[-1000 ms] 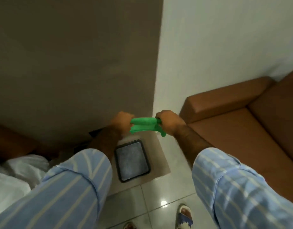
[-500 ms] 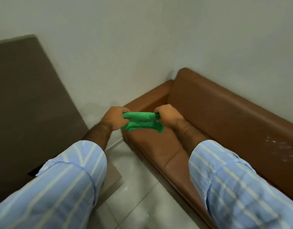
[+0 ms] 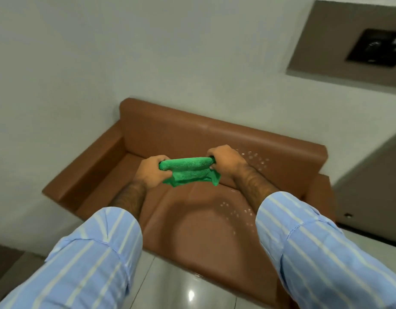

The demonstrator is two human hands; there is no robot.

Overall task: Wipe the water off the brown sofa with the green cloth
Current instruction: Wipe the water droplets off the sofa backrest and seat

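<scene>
The brown sofa (image 3: 170,134) stands against the pale wall, filling the middle of the view. Water droplets (image 3: 255,159) speckle its backrest at the right, and more water droplets (image 3: 237,214) lie on the right seat cushion. I hold the green cloth (image 3: 189,171) folded and stretched between both hands, in the air above the seat. My left hand (image 3: 153,171) grips its left end, my right hand (image 3: 226,161) grips its right end. The cloth is not touching the sofa.
A glossy tiled floor (image 3: 181,286) runs in front of the sofa. A brown wall panel (image 3: 326,41) with a dark switch plate (image 3: 375,47) sits at the upper right. A dark surface (image 3: 371,175) stands to the right of the sofa's arm.
The view has swung right from the room corner and floor tray onto the whole sofa. The droplets have come into view. Both hands have kept hold of the cloth.
</scene>
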